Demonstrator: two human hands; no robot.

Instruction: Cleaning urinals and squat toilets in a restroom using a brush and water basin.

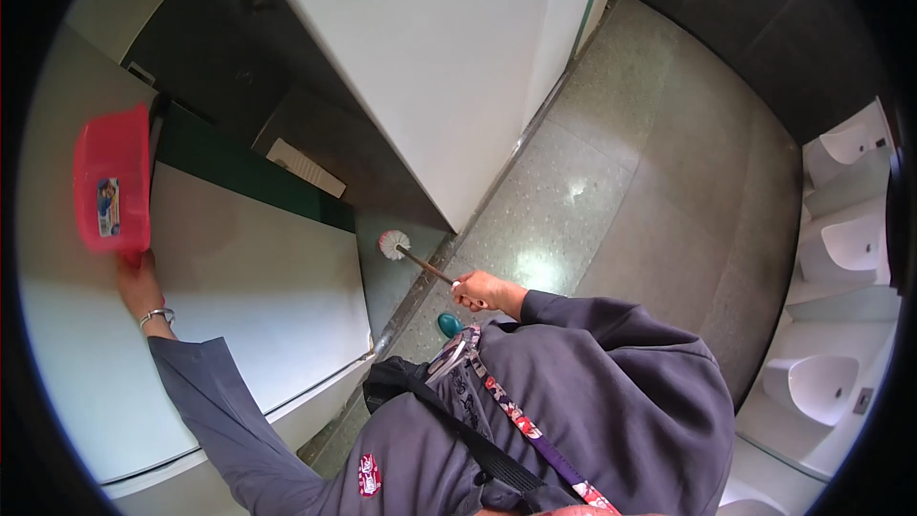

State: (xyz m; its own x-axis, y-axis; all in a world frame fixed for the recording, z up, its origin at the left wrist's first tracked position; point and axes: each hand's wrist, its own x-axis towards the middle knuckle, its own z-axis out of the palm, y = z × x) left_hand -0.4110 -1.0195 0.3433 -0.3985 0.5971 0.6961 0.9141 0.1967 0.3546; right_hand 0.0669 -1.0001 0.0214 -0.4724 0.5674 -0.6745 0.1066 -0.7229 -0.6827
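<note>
My left hand [141, 289] is raised at the far left, gripping a pink plastic tub [129, 136] by its lower end. The tub has a printed label on its side and is in front of a pale panel. In my right hand [481, 292] is the handle of a toilet brush [427, 264]. The round white bristle head [393, 244] points away from me, over the floor at the stall opening. I cannot see into the tub.
A white stall door [265, 272] with a dark green band is to the left. A tall white partition [458, 72] rises ahead. Several white urinals [817, 387] line the right wall. Speckled tile floor [609, 158] runs between, and a teal shoe tip [449, 325] shows below me.
</note>
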